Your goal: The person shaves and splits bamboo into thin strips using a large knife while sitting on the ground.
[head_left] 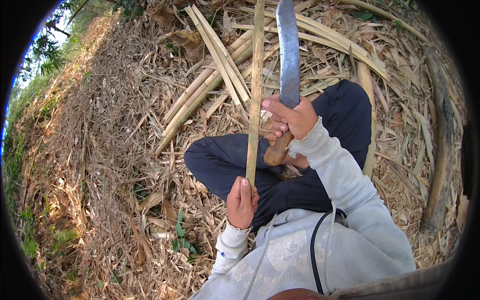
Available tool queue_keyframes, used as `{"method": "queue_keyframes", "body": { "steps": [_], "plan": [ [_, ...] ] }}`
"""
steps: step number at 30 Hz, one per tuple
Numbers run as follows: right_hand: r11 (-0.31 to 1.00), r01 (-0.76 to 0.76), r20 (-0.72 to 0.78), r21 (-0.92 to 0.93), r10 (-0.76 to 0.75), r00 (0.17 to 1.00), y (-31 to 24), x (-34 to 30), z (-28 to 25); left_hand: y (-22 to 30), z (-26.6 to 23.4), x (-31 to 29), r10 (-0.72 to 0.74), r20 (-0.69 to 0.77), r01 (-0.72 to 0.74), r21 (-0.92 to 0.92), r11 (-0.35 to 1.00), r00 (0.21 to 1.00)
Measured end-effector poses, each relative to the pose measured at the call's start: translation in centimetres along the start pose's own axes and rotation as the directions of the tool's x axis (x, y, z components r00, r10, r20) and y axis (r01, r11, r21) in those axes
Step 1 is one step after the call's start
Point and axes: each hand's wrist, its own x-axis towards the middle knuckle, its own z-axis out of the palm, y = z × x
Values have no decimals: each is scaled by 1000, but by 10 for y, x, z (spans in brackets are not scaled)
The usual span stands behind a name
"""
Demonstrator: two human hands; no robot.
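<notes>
My left hand point(241, 202) is closed round the lower end of a long, narrow bamboo strip point(255, 95), which stands away from me past the top of the view. In my right hand point(295, 120) is a machete, gripped by its wooden handle point(278, 151). Its broad, slightly curved steel blade point(288, 55) points away from me, to the right of the strip and nearly parallel to it. My right thumb or a finger reaches toward the strip's edge; whether it touches is hard to tell. Both hands are over my crossed legs point(220, 162) in dark trousers.
Split bamboo strips point(220, 52) and round bamboo poles point(192, 102) lie on the ground ahead. More pale strips point(345, 42) fan out at the far right. A weathered log point(440, 135) lies along the right side. Dry leaves and shavings point(120, 115) cover the ground, sloping off at left.
</notes>
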Motion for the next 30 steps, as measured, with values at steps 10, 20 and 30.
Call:
{"method": "queue_keyframes", "body": {
  "steps": [10,20,30],
  "plan": [
    [997,14,59,-73,-10,998,0,4,-5,3,-5,1,-64,58,67,-68,995,996],
    [999,-48,65,-19,49,997,4,-4,2,8,-10,5,-129,100,152,-277,949,987],
    [971,-222,152,-91,234,960,52,-47,7,21,-33,45,-84,173,168,-556,814,981]
  ]
}}
